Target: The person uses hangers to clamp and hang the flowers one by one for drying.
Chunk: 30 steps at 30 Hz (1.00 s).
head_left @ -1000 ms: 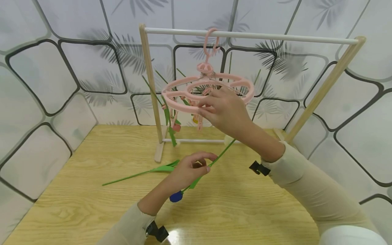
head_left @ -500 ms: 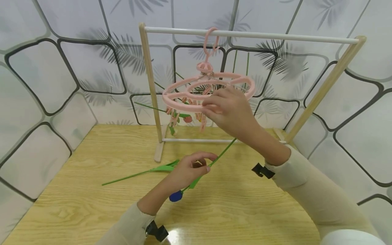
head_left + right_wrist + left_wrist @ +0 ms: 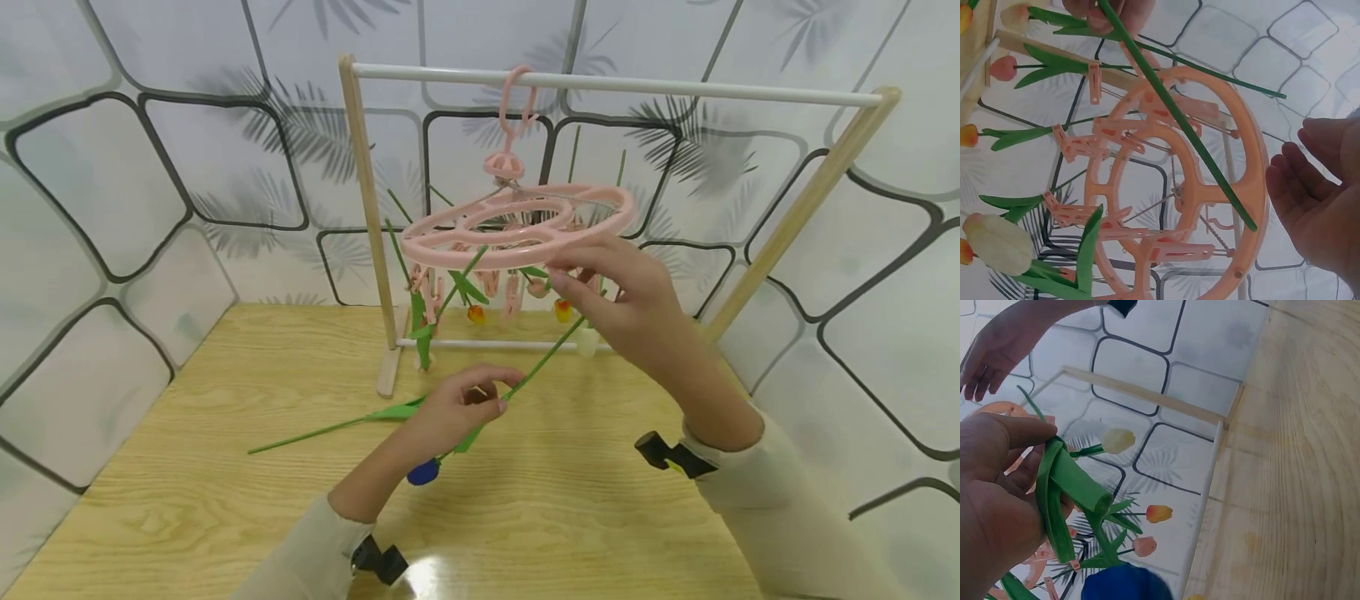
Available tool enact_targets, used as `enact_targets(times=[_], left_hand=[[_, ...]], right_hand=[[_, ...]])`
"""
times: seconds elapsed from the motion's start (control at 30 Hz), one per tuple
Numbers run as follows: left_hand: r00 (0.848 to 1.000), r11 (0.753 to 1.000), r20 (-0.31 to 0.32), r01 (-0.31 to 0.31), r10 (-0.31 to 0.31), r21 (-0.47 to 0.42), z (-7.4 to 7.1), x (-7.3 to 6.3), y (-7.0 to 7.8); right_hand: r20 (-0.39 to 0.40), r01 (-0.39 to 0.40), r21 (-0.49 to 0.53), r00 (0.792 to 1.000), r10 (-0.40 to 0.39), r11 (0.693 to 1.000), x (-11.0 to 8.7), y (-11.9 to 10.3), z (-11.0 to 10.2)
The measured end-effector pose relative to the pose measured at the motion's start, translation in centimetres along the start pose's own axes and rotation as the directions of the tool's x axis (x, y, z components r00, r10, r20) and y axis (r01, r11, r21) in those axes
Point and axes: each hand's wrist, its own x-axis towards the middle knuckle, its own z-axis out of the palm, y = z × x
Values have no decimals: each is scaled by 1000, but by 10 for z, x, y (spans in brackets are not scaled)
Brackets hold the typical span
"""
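My left hand (image 3: 461, 408) pinches the green stem of an artificial tulip between thumb and fingers. Its blue bloom (image 3: 1125, 584) points down toward me, and the bare stem end slants up to the right. A pink round clip hanger (image 3: 480, 258) hangs by its hook from a white rail. Beside its near right rim is my right hand (image 3: 630, 300), fingers loosely bent and holding nothing; the right wrist view shows a gap between fingertips and ring. Clothes pegs (image 3: 1179, 250) under the ring hold several tulips, among them a white tulip (image 3: 1000, 244) and a pink one (image 3: 1144, 546).
Another green stem with leaves (image 3: 330, 429) lies on the wooden table (image 3: 187, 517), left of my left hand. The rack has wooden side posts (image 3: 367, 200), a white top rail (image 3: 675, 86) and a lower bar (image 3: 480, 343). Patterned panels stand behind and at both sides.
The clip hanger has turned, so its pegged tulips have shifted round, and its ring now tilts. My right hand has come off the ring, moving right and down. The left hand has barely moved.
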Motion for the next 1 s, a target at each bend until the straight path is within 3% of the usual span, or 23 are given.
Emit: enact_targets(times=[0.2,0.43,0.67,1.0], left_hand=[[999,996,-7,-31,32,88,-3,6,-3],[997,982,22,-79,76,169,-11,16,-1],[995,968,37,-96,89,230,-18,22,2],[998,977,48,-44,34,211,-25,28,4]], right_hand=[[58,-170,51,984,167,984,-21,6,22],[94,-303,75,951,295,950,-26,17,40],[144,-332,35,935,324,943,-20,25,46],[156,-355,36,925,346,934,-9,27,51]])
